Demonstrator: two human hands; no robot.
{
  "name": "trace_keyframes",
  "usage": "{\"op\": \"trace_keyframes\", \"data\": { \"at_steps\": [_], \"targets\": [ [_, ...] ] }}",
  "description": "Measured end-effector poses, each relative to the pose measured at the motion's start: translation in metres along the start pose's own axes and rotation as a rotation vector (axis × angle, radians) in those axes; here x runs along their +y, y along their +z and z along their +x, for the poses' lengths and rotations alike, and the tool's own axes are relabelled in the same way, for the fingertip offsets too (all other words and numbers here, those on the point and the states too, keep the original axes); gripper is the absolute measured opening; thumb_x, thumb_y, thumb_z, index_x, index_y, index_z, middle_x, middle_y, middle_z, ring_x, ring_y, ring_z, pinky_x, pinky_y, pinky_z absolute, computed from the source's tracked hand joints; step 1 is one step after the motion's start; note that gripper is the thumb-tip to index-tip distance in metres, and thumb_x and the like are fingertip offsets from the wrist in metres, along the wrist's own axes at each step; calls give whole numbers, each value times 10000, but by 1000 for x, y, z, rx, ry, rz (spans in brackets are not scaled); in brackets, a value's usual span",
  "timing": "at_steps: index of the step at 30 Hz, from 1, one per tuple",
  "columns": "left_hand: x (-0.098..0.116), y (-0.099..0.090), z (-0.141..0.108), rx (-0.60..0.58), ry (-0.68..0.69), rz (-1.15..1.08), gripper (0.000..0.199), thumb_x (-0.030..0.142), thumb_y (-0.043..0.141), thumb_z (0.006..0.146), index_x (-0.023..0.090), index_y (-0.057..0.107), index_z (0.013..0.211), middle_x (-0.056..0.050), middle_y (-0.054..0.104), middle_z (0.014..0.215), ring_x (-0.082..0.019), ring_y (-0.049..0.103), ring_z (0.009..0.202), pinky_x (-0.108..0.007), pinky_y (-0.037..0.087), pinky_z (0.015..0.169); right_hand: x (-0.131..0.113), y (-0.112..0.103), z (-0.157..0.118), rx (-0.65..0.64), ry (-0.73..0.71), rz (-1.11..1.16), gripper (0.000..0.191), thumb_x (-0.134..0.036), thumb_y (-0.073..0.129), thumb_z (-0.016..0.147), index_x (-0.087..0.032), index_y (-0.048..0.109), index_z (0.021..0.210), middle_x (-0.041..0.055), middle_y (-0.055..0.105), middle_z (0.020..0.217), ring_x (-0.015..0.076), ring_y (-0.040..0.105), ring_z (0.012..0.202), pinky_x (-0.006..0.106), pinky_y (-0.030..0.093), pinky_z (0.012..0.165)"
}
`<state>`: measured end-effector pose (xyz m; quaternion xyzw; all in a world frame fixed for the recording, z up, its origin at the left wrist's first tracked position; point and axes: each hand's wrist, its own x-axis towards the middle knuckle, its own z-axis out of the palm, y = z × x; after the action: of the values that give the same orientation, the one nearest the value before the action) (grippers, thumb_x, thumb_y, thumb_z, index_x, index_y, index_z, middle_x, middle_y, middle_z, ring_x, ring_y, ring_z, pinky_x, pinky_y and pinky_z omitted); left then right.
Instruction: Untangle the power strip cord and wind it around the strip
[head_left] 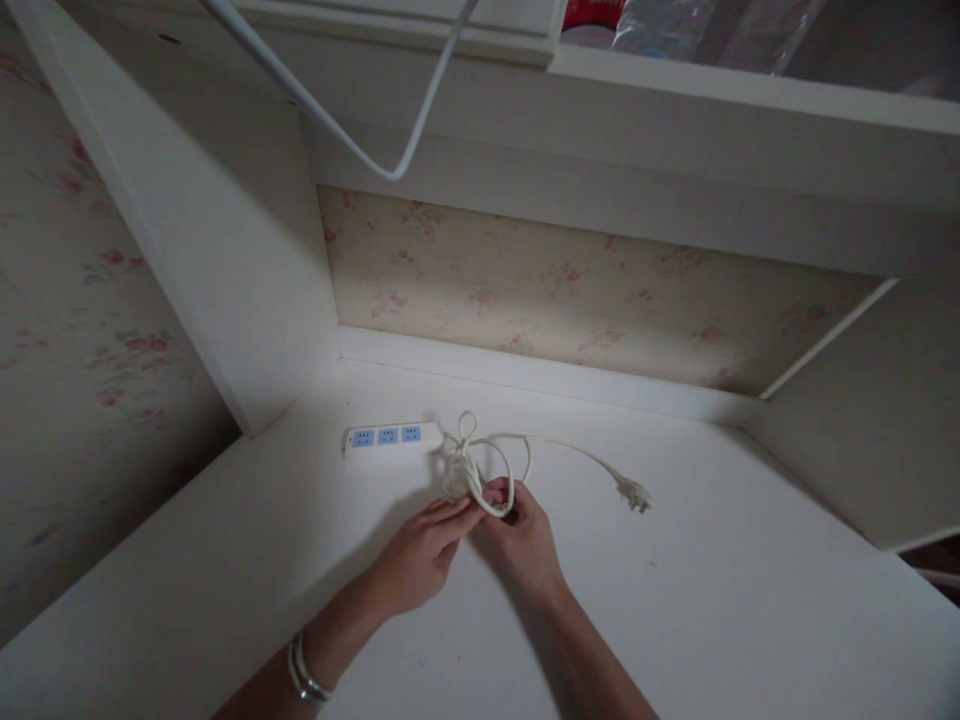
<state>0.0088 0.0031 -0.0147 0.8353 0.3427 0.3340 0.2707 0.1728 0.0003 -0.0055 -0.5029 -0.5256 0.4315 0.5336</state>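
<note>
A white power strip (392, 438) with three blue socket panels lies on the white desk. Its white cord (471, 462) is looped and tangled just right of it, and the cord's far end runs right to a plug (635, 495) on the desk. My left hand (427, 550), with silver bangles at the wrist, has its fingertips closed on the near side of the loops. Touching it, my right hand (525, 530) has curled fingers round the near part of the same cord. The exact grip inside the fingers is partly hidden.
A white desk surface (675, 600) spreads around the hands, with side panels left and right and a floral wall behind. Overhead is a shelf (750, 90) holding plastic-wrapped items. A pale cable (394, 172) hangs in a loop at the upper middle.
</note>
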Motion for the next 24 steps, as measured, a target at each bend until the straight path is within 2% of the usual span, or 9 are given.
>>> {"op": "trace_keyframes", "data": {
  "at_steps": [4,10,14,17,20,24],
  "targets": [
    [1,-2,0,27,33,74,603,39,379,872,313,390,1410,-5,521,1379,-153,468,1275,-337,381,1096,1,4,-1,2,11,90,263,-327,707,714,-190,597,908,5,674,769,141,582,688,245,454,642],
    [-10,-3,0,253,-98,246,383,149,409,913,271,595,1224,-56,577,1247,-168,562,1120,-309,463,985,2,-6,6,-8,62,194,389,-379,752,679,-185,556,954,38,690,828,154,601,692,257,448,618],
    [-12,0,0,253,-119,327,242,263,510,896,258,669,1077,-69,562,1054,-160,583,891,-288,514,810,1,-12,8,4,89,175,431,-428,765,648,-186,560,940,26,674,790,148,589,653,251,441,585],
    [-10,1,1,221,-111,344,213,280,492,912,244,693,972,-44,537,893,-139,550,784,-254,496,718,0,-13,10,34,105,112,401,-429,780,620,-180,574,858,-5,629,698,126,542,591,237,420,557],
    [-8,1,2,248,-74,315,244,255,448,933,228,690,952,-48,554,890,-136,553,799,-248,486,731,1,-15,13,77,66,61,355,-434,755,653,-184,583,838,-22,595,665,118,514,587,229,409,553],
    [-4,2,4,365,-53,237,233,230,455,927,230,684,968,-56,590,941,-142,581,852,-252,493,781,7,-19,18,166,22,-22,404,-461,738,661,-179,612,921,18,643,779,150,552,648,263,447,599]
  ]
}}
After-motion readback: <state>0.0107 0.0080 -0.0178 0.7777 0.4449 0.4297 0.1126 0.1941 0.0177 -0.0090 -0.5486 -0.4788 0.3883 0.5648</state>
